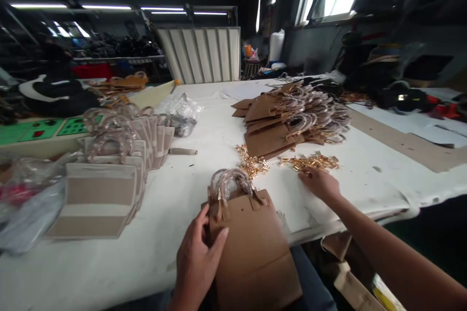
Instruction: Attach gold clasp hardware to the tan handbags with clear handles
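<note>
A brown handbag panel with clear plastic-wrapped handles lies tilted over the table's front edge. My left hand grips its left side, thumb on the front face and fingers behind. My right hand reaches to a pile of small gold metal fittings, its fingertips closed at the near edge of the pile. Whether a fitting is between them is too small to make out. Another heap of gold fittings lies just beyond the bag's handles.
Stacked brown bag panels with wrapped handles lie at the back. Overlapping beige panels stand at the left, beside a wooden-handled tool and crumpled plastic. A brown strip runs along the right side.
</note>
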Demonstrator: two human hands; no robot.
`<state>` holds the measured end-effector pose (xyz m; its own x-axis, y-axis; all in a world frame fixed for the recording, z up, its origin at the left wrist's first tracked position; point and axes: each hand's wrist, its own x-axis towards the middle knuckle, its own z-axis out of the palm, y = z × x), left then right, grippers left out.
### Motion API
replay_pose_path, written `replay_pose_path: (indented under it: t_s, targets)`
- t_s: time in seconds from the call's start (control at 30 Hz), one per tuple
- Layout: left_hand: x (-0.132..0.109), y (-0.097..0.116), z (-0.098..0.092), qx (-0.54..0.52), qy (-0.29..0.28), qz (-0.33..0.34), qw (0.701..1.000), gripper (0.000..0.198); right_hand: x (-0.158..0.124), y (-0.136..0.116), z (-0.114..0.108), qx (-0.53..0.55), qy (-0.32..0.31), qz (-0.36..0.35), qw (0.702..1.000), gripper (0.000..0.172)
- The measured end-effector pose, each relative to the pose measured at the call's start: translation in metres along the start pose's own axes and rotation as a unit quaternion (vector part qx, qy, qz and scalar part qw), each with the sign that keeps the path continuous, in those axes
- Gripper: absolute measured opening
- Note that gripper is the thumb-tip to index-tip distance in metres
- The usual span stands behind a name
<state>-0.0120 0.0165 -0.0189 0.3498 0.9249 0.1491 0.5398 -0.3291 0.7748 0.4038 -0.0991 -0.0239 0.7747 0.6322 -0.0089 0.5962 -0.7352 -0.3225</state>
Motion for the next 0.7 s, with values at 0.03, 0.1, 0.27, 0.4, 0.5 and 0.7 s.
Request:
replay_pose_path:
  t_s: [0.03,0.1,0.27,0.4,0.5,0.7]
  targets:
    - [-0.001,0.001,-0.001,0.012,-0.003,0.020,1.000,0.066,-0.001,-0.002,0.001,-0.011,0.000,-0.001,1.000,0.043]
    - [-0.004,0.004,-0.004,0.029,-0.009,0.057,0.998,0.052,-0.004,-0.003,0.004,-0.027,-0.001,-0.016,1.000,0.038]
    - [-0.009,0.010,-0.009,-0.008,-0.015,0.064,0.998,0.033,-0.013,0.009,0.009,-0.005,0.012,-0.084,0.996,0.032]
    - [-0.011,0.015,-0.008,-0.065,-0.027,0.043,0.997,0.020,-0.038,-0.006,0.001,0.150,0.005,-0.117,0.982,0.033]
    - [-0.009,0.021,-0.006,-0.113,-0.037,0.028,0.993,0.019,-0.086,-0.054,-0.011,0.331,-0.010,-0.084,0.940,0.039]
    - [-0.006,0.027,-0.006,-0.111,-0.082,0.002,0.990,0.022,-0.177,-0.161,0.005,0.517,-0.142,-0.200,0.820,0.045]
